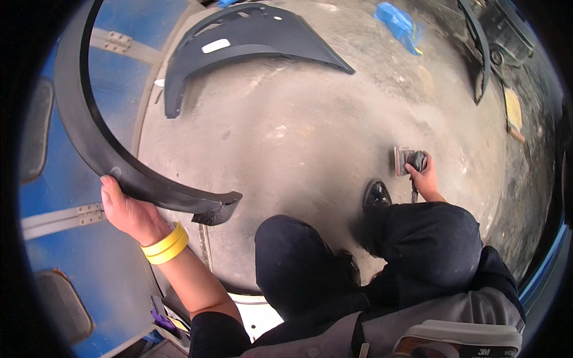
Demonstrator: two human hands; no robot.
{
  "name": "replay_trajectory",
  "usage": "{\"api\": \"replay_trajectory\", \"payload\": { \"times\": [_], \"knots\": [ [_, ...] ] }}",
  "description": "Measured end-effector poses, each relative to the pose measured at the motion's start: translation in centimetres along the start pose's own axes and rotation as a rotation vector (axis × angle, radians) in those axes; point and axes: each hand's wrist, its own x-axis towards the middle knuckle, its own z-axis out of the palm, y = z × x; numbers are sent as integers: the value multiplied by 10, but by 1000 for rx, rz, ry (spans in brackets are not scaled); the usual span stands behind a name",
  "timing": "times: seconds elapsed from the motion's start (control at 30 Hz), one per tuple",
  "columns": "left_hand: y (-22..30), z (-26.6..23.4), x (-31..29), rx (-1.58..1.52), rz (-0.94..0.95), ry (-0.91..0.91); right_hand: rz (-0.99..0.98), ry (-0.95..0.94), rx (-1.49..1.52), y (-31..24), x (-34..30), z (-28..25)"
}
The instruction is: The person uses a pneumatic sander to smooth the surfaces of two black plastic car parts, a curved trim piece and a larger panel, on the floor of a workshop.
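A long curved black wheel arch trim (pixel 77 122) rises at the far left, its lower end bending to the right over the floor. My left hand (pixel 132 210), with yellow bands on its wrist, is closed around the trim's lower outer edge. On the right, beside my shoe, my right hand (pixel 425 178) grips a small power sander (pixel 403 161) by its dark body. The sander's flat pad is tilted on edge and faces left. A cord or hose hangs below that hand. The two held things are well apart.
A dark grey fender panel (pixel 256 48) lies on the concrete floor (pixel 298 137) ahead. Blue hinged doors (pixel 107 262) stand at the left. Farther right are a blue plastic bag (pixel 397 25), another curved black strip (pixel 481 56), a dark bin (pixel 506 33) and a yellow-headed brush (pixel 513 110).
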Motion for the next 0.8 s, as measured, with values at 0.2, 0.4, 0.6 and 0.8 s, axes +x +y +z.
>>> {"api": "replay_trajectory", "payload": {
  "times": [0.2, 0.4, 0.6, 0.8],
  "knots": [
    [4, -84, 18, -40, -127, 229, -60, -96, -22, -27, 19, 41],
    [-8, -159, 34, -32, -236, 482, -153, -185, 13, -56, 42, 82],
    [-27, -222, 17, 29, -295, 774, -125, -271, -42, -65, 54, 109],
    [-67, -257, -40, 119, -402, 1013, -183, -298, -147, -78, 51, 122]
  ]
}}
